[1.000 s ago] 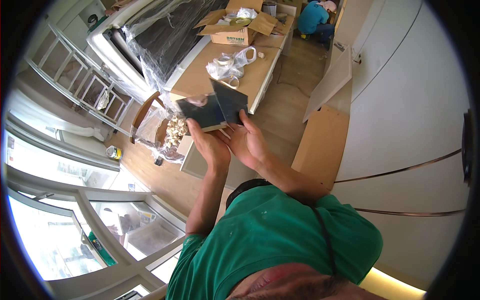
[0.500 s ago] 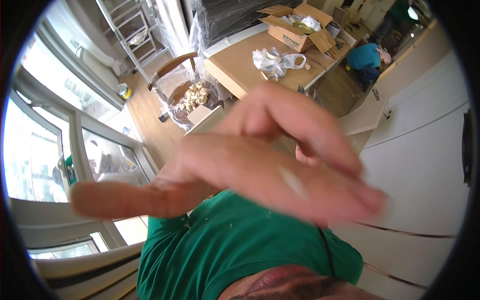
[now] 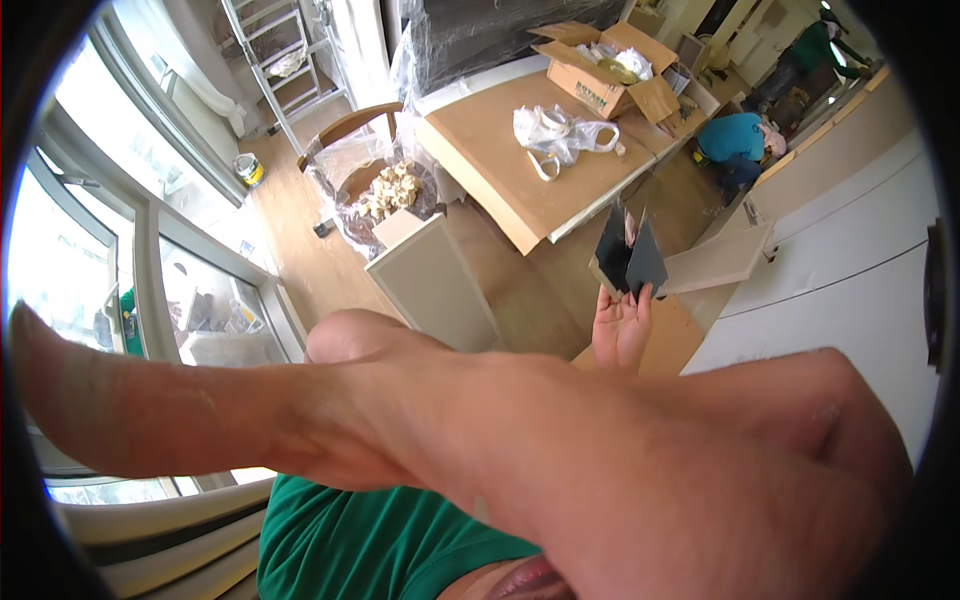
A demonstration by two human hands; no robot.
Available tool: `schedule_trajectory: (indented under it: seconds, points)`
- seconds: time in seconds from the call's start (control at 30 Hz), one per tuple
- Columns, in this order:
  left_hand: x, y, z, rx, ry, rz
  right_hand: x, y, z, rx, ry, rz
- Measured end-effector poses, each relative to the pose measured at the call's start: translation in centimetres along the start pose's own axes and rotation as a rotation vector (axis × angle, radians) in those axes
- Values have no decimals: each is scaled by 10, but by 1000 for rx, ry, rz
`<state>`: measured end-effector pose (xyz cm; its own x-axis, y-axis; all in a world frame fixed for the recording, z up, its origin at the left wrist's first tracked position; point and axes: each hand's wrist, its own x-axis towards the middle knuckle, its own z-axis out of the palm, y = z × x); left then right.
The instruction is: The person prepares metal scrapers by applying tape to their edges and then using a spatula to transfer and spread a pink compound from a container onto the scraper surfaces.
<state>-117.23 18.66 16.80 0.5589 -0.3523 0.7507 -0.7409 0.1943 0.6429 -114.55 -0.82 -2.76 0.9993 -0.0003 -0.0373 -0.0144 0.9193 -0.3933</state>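
Observation:
My left hand (image 3: 400, 420) is very close to the head camera and fills much of the lower picture. Its thumb stretches to the far left, the fingers spread apart, and I see nothing in it. Farther out, right of the middle, my right hand (image 3: 622, 330) grips a dark grey folded piece (image 3: 640, 262) by its lower edge, palm toward me. The piece stands open like a small folder, with pale edges and something pinkish between its sides; its exact kind I cannot tell. My left hand covers the right forearm.
A brown-covered table (image 3: 500, 165) carries an open cardboard box (image 3: 590, 88) and a plastic bag (image 3: 560, 132). A pale panel (image 3: 435, 285) leans beside a plastic-wrapped chair (image 3: 390, 195). A ladder (image 3: 285, 65) stands far left. Two co-workers, one in blue (image 3: 730, 138), are at far right.
My left hand has come closer to the camera and fills more of the picture. My right hand and the dark folded piece, mostly hidden before, now show plainly.

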Motion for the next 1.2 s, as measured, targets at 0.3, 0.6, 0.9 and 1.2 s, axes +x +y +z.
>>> schedule_trajectory:
  seconds: [0.3,0.6,0.9,1.2]
  points:
    - [2,-7,-1,-3,69,-32,-3,-6,-8,6,-32,-11]
    - [-3,-10,0,2,110,-77,-16,-6,0,-20,45,-36]
    - [16,64,-117,453,56,151,1,-23,-36,-34,-20,-62]
    - [29,99,-126,917,-854,50,9,-6,-3,-102,59,18]
